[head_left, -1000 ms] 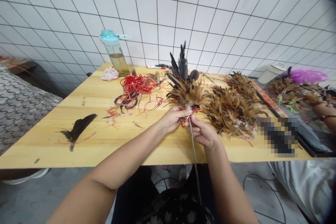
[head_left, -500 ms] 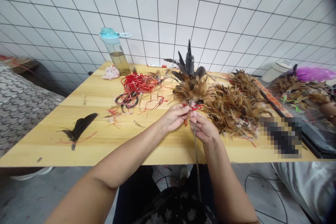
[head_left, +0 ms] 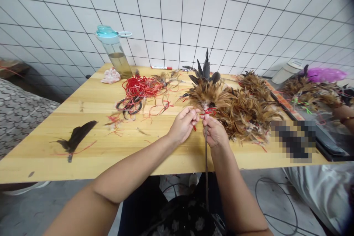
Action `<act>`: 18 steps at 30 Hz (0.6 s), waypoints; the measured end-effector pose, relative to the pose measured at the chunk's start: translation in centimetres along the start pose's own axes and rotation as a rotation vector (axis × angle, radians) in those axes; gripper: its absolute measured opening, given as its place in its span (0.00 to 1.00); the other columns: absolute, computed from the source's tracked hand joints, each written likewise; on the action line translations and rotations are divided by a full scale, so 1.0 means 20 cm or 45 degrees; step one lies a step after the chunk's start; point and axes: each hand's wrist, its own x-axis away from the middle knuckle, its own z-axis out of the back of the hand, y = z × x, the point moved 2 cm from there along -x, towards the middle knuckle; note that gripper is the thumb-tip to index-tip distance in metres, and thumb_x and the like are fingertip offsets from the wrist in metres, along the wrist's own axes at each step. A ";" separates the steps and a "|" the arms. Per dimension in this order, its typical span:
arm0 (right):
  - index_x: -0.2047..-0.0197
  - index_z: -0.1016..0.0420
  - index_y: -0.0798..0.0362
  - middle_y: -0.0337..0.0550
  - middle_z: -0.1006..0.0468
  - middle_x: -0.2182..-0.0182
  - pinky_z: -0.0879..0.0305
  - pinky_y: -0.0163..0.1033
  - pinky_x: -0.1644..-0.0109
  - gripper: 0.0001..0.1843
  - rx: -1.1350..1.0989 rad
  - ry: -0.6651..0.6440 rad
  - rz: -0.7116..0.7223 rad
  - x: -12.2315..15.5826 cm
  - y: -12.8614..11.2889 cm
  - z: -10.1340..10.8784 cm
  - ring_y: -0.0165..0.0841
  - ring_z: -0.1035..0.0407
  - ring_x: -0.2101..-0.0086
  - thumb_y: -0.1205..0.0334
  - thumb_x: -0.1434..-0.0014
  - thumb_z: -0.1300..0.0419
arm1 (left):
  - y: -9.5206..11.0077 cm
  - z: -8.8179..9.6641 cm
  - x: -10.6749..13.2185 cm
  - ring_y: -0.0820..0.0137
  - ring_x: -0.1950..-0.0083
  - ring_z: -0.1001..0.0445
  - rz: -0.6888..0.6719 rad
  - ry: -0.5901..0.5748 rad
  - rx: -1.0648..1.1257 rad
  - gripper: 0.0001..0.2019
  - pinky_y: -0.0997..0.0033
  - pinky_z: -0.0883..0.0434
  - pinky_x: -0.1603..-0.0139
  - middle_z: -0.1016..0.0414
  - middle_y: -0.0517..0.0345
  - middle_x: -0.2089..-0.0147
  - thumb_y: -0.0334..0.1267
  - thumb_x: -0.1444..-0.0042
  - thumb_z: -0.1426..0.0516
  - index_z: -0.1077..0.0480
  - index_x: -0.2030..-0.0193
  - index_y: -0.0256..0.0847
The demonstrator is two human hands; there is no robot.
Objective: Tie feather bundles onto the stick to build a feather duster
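A bundle of brown and black feathers (head_left: 207, 94) stands on a thin stick (head_left: 206, 169) that runs down toward my lap. Red string (head_left: 210, 111) is wound round the bundle's base. My left hand (head_left: 186, 123) pinches at the string's left side, with a red end hanging just below its fingertips. Closed round the stick right under the string is my right hand (head_left: 214, 131), its thumb and forefinger close to the string. Which strand each fingertip grips is too small to make out.
A feather pile (head_left: 246, 112) lies right of my hands. To the left are a red string heap (head_left: 143, 86), black-handled scissors (head_left: 128, 107), a dark feather bunch (head_left: 77, 136) and a water bottle (head_left: 118, 57). Another person's hand (head_left: 343, 112) is at the far right.
My left hand has turned and its fingers have curled closer together at the string. The feather bundle stands slightly lower and more upright. The whole view has shifted a little.
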 end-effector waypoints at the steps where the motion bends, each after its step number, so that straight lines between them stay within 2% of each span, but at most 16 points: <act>1: 0.72 0.27 0.56 0.29 0.37 0.87 0.59 0.27 0.87 0.18 -0.004 0.023 0.003 0.00 0.00 0.00 0.17 0.56 0.89 0.53 0.57 0.27 | 0.00 0.00 0.01 0.78 0.70 0.37 -0.035 -0.033 -0.071 0.08 0.78 0.40 0.70 0.38 0.62 0.73 0.39 0.43 0.40 0.30 0.64 0.36; 4: 0.74 0.29 0.56 0.29 0.36 0.87 0.59 0.27 0.87 0.17 -0.010 0.056 0.015 0.00 0.01 0.00 0.17 0.56 0.89 0.54 0.56 0.27 | 0.02 -0.01 0.04 0.76 0.69 0.36 -0.134 -0.114 -0.337 0.10 0.76 0.38 0.67 0.35 0.61 0.71 0.43 0.39 0.44 0.31 0.61 0.38; 7: 0.76 0.33 0.54 0.28 0.37 0.87 0.59 0.27 0.87 0.18 -0.009 0.024 0.027 0.00 0.01 0.00 0.17 0.56 0.89 0.57 0.57 0.27 | 0.04 -0.02 0.08 0.74 0.65 0.33 -0.272 -0.233 -0.730 0.11 0.73 0.35 0.61 0.30 0.58 0.67 0.43 0.36 0.48 0.30 0.60 0.39; 10: 0.77 0.35 0.53 0.28 0.36 0.86 0.51 0.26 0.84 0.19 -0.075 -0.044 0.065 -0.01 0.01 0.01 0.19 0.49 0.86 0.61 0.60 0.26 | 0.05 -0.04 0.10 0.72 0.62 0.29 -0.425 -0.405 -1.067 0.11 0.71 0.33 0.58 0.27 0.55 0.64 0.41 0.36 0.49 0.29 0.62 0.38; 13: 0.77 0.34 0.54 0.29 0.37 0.85 0.45 0.26 0.80 0.18 -0.116 -0.091 0.088 -0.02 0.00 0.03 0.20 0.45 0.83 0.63 0.61 0.26 | 0.03 -0.05 0.11 0.71 0.61 0.27 -0.491 -0.547 -1.179 0.11 0.71 0.31 0.57 0.24 0.53 0.63 0.39 0.36 0.49 0.29 0.63 0.38; 18: 0.69 0.27 0.55 0.28 0.39 0.86 0.49 0.27 0.82 0.15 -0.032 -0.222 -0.026 -0.01 -0.01 0.09 0.20 0.52 0.85 0.59 0.57 0.27 | 0.03 -0.06 0.11 0.69 0.61 0.26 -0.425 -0.668 -1.127 0.11 0.71 0.31 0.58 0.23 0.51 0.64 0.39 0.37 0.47 0.26 0.64 0.39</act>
